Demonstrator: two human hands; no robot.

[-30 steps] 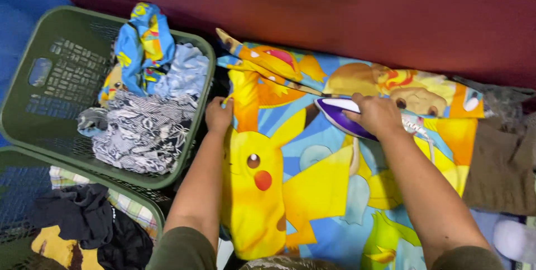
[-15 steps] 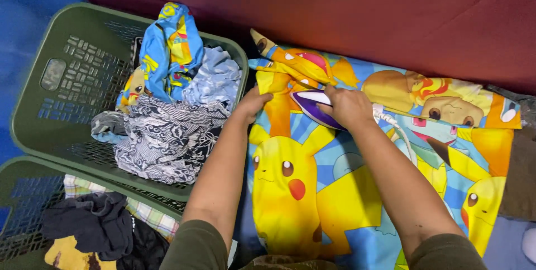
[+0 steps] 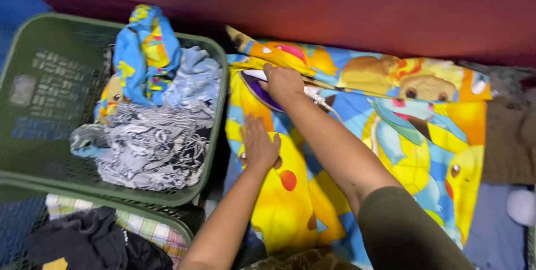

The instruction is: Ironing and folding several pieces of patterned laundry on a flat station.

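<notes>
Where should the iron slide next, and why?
Probably toward the person, down the bright cartoon-print cloth. The right hand holds the purple and white iron at the cloth's far edge, and the left hand presses flat just below it.

The cartoon-print cloth (image 3: 391,136), yellow and blue, is lying spread flat beside a green basket. The purple-and-white iron (image 3: 258,87) is resting soleplate-down near the cloth's upper left corner, its white cord (image 3: 319,100) trailing rightward.
</notes>
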